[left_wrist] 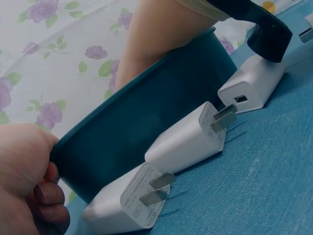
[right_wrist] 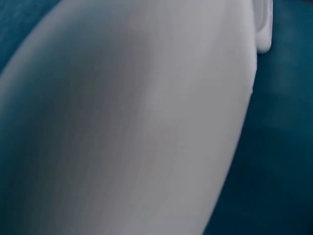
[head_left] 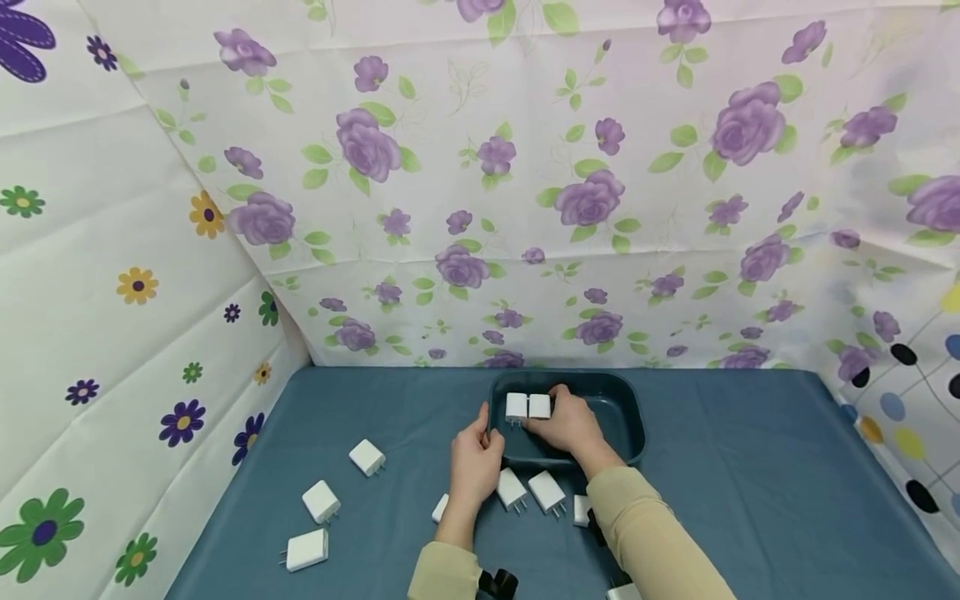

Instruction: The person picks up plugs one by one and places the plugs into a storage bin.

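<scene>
A dark teal tray [head_left: 626,425] stands at the back of the table. My left hand [head_left: 476,462] grips its left edge, thumb up at the rim and, in the left wrist view, fingers curled beside its outer wall. Inside the tray, my right hand [head_left: 566,423] holds a white charger plug [head_left: 539,406] between thumb and fingers. Another white charger plug [head_left: 516,406] is right beside it, prongs toward me. A blurred pale surface [right_wrist: 146,122] fills most of the right wrist view; what it belongs to, I cannot tell.
Several white charger plugs lie before the tray, among them a near one [left_wrist: 122,200] and a middle one [left_wrist: 186,139]. Three more, including a tilted charger plug [head_left: 321,502], lie on the blue tablecloth [head_left: 750,483] at left. Flowered curtains [head_left: 480,208] enclose the table.
</scene>
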The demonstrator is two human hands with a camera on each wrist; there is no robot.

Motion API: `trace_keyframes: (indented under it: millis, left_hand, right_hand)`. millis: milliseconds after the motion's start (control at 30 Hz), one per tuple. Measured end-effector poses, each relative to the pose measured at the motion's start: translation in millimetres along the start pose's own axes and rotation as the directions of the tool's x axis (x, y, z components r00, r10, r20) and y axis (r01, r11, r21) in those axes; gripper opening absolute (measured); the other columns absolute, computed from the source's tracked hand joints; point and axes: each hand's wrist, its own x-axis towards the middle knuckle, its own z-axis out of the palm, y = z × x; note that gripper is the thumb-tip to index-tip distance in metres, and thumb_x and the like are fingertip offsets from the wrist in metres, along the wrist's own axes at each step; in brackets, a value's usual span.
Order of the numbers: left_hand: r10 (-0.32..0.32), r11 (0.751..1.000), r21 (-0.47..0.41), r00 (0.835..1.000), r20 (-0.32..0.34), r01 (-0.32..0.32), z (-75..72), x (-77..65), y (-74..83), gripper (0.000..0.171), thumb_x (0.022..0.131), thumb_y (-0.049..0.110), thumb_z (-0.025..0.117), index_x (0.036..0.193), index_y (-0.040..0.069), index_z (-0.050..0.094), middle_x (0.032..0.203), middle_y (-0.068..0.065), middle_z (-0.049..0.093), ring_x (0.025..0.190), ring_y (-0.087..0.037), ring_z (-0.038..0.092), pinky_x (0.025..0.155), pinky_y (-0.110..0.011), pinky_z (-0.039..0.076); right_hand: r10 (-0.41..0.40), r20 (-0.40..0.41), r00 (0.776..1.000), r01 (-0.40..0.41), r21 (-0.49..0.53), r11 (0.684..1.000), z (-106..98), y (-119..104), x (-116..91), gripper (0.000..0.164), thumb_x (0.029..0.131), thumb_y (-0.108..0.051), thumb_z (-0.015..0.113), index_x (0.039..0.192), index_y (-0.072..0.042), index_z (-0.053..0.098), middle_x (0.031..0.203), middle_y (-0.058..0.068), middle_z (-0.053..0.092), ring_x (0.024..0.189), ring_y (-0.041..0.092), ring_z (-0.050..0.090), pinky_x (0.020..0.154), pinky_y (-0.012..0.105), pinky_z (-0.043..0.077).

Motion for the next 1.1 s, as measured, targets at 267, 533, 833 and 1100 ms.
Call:
trace_keyframes:
  millis: [267,533,833,1100]
  left_hand:
    - [-0.007,1.000,0.014,1.000,0.000,0.007,-0.8,-0.9,1.8,0.052,0.099,0.009,0.053,0.149,0.014,0.043,0.048,0.004,0.036,0.038,-0.010,0.031,0.043,-0.025,0.029]
    - [-0.009,1.000,0.014,1.000,0.001,0.009,-1.4,-1.2,1.3,0.052,0.098,0.009,0.054,0.149,0.014,0.043,0.048,0.004,0.036,0.038,-0.011,0.032,0.042,-0.026,0.029]
    - [-0.001,1.000,0.006,1.000,0.003,0.001,-2.3,0.0,0.6,0.052,0.098,0.009,0.054,0.149,0.013,0.043,0.048,0.004,0.036,0.039,-0.013,0.033,0.042,-0.026,0.028]
    - [-0.005,1.000,0.006,1.000,0.007,0.005,-1.9,-0.9,-1.3,0.052,0.098,0.012,0.053,0.149,0.014,0.043,0.048,0.004,0.037,0.040,-0.012,0.033,0.043,-0.025,0.028]
  right_hand:
    - [-0.001,-0.003,1.000,0.001,-0.004,1.000,-0.2,-3.2,-1.3,0.076,0.081,-0.051,0.077,0.131,-0.003,0.047,0.098,0.013,0.063,0.076,0.025,0.061,0.069,0.044,0.054]
    - [-0.035,-0.008,0.999,0.035,-0.003,0.999,1.5,-3.1,-1.7,0.072,0.081,-0.049,0.078,0.132,-0.007,0.047,0.099,0.013,0.063,0.078,0.025,0.061,0.070,0.045,0.054]
    - [-0.114,-0.005,0.993,0.113,-0.074,0.991,1.1,-5.3,-1.5,0.060,0.084,-0.050,0.075,0.135,-0.029,0.049,0.103,0.011,0.060,0.076,0.024,0.059,0.068,0.045,0.052]
    - [-0.100,0.002,0.995,0.100,-0.100,0.990,1.5,-6.7,-3.3,0.056,0.085,-0.051,0.073,0.132,-0.031,0.052,0.103,0.011,0.059,0.076,0.025,0.058,0.068,0.045,0.052]
